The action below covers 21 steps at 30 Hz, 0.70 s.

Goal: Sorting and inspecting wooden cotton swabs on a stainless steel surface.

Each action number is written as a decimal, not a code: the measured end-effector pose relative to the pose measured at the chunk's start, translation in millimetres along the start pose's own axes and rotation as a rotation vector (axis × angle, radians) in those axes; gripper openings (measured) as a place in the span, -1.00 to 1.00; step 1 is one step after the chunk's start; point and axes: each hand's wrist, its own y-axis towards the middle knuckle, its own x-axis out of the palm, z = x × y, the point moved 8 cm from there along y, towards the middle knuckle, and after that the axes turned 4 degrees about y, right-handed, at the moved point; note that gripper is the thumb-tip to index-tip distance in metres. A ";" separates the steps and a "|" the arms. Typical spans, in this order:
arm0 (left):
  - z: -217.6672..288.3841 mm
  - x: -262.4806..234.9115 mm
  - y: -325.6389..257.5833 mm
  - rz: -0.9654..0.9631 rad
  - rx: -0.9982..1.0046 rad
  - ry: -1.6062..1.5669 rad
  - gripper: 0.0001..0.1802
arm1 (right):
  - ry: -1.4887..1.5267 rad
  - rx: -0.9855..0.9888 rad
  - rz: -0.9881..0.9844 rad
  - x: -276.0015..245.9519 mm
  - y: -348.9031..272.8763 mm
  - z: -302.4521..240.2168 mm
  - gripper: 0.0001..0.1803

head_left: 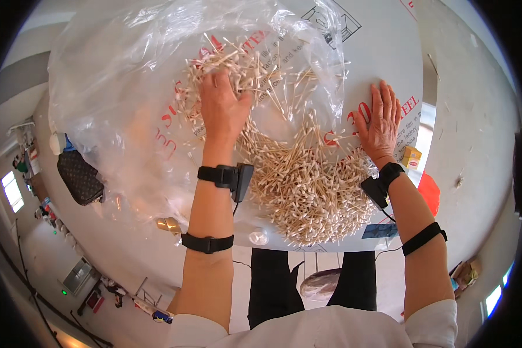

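Reaching into a clear plastic bag point(116, 104), left hand point(221, 110) lies w/ fingers loosely spread on cotton swabs point(307, 185) heaped across white table point(383, 52). Right hand point(381, 122) rests flat, fingers together, just beside pile.

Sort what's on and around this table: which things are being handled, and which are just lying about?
In hand:
- left hand in the cotton swabs
- clear plastic bag
- right hand flat on the white table

Lying about:
- small yellow box
- dark patterned bag
- red object
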 end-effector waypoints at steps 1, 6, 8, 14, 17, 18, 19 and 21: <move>-0.5 9.5 -1.8 -0.093 0.023 -0.175 -0.62 | 0.003 -0.001 0.001 0.2 0.4 -0.8 -0.25; -37.1 5.2 -15.1 -0.335 -0.330 -0.616 -0.51 | -0.004 0.012 0.006 -1.6 -1.6 6.8 -0.26; 4.0 -21.4 1.2 -0.182 0.147 -0.261 -0.41 | -0.023 0.009 0.002 -2.5 -2.4 10.5 -0.26; 1.3 13.1 4.7 -0.179 0.090 -0.144 -0.50 | -0.008 0.014 -0.014 3.0 1.0 -2.7 -0.26; -5.0 7.3 -7.7 -0.137 0.048 -0.371 -0.63 | -0.025 0.013 -0.014 3.5 -1.0 2.8 -0.26; -7.1 -5.9 -12.8 -0.072 0.042 -0.404 -0.67 | -0.028 0.014 -0.016 3.5 -1.8 4.4 -0.26; -8.5 -21.1 -15.6 0.001 0.064 -0.412 -0.67 | -0.028 0.014 -0.016 2.6 -1.9 4.6 -0.26; -12.5 -35.1 -31.7 -0.061 -0.025 -0.416 -0.64 | -0.030 0.008 -0.009 1.1 -2.0 4.8 -0.26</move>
